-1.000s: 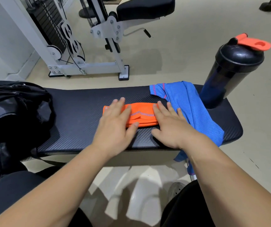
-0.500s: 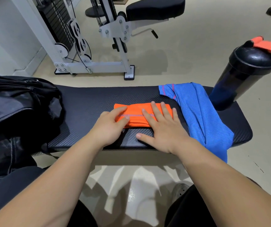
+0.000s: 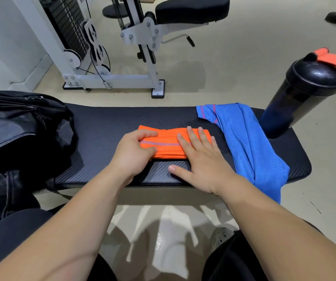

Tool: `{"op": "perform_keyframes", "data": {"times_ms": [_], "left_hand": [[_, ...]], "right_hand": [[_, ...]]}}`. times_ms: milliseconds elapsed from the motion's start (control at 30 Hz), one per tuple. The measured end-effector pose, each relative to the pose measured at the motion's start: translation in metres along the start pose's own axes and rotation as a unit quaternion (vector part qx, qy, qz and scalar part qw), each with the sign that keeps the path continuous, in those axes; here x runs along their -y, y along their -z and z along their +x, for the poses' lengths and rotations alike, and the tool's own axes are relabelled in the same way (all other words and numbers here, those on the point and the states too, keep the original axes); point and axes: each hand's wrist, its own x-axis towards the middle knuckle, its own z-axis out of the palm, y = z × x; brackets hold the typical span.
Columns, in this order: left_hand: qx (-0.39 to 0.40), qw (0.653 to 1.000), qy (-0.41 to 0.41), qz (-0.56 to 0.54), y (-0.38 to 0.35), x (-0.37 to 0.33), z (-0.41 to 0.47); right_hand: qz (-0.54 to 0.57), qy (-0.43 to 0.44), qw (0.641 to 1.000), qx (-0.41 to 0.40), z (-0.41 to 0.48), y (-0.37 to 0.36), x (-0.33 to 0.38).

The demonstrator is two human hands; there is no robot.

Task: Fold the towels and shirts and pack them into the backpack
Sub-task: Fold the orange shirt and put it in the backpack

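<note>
Head view, person seated facing a black padded bench (image 3: 106,126).

- Orange cloth (image 3: 169,144): folded into a narrow flat packet and lying at the middle of the bench top, toward its near edge. A grey stitched seam runs along its length. Whether it is a shirt or a towel cannot be told.
- Left hand (image 3: 131,157): at the left end of the packet. The fingers are curled; one finger lies over the top of the fold and the thumb is tucked against its near edge, so this hand pinches that end.
- Right hand (image 3: 201,165): lies flat on the right half of the packet, with straight fingers (image 3: 192,138) close together and pressing down. The thumb is spread apart and rests on the bare bench surface just in front of the cloth.
- Blue shirt (image 3: 246,138): unfolded, draped over the right part of the bench, with its lower end hanging off the near edge. It lies just beside the right hand.
- Backpack (image 3: 21,134): black, on the left end of the bench, well apart from the packet.
- Shaker bottle (image 3: 303,92): dark, with an orange flip cap, upright at the far right end of the bench.
- Cable machine (image 3: 94,47): stands on the floor beyond the bench.
</note>
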Motion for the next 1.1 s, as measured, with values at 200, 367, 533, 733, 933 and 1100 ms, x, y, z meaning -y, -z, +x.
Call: {"op": "perform_keyframes", "data": {"times_ms": [200, 367, 533, 733, 933, 1100], "left_hand": [[-0.056, 0.991, -0.051, 0.114, 0.028, 0.010, -0.011], [-0.093, 0.968, -0.143, 0.183, 0.037, -0.007, -0.012], [-0.100, 0.934, -0.256, 0.229, 0.014, -0.037, -0.015], [-0.007, 0.881, -0.279, 0.382, -0.037, -0.042, -0.023], [0.033, 0.845, -0.282, 0.453, -0.051, -0.019, -0.021], [-0.065, 0.914, -0.291, 0.275, -0.025, -0.021, -0.032]], "right_hand": [[-0.002, 0.000, 1.000, -0.004, 0.006, -0.013, 0.037], [0.103, -0.015, 0.994, 0.030, 0.017, -0.016, 0.059], [0.456, -0.051, 0.888, 0.006, 0.026, -0.014, 0.051], [0.662, -0.056, 0.746, -0.031, 0.014, -0.004, 0.030], [0.414, -0.021, 0.909, -0.034, -0.001, 0.009, 0.025], [0.281, -0.021, 0.959, 0.020, 0.000, 0.004, 0.015]]}}
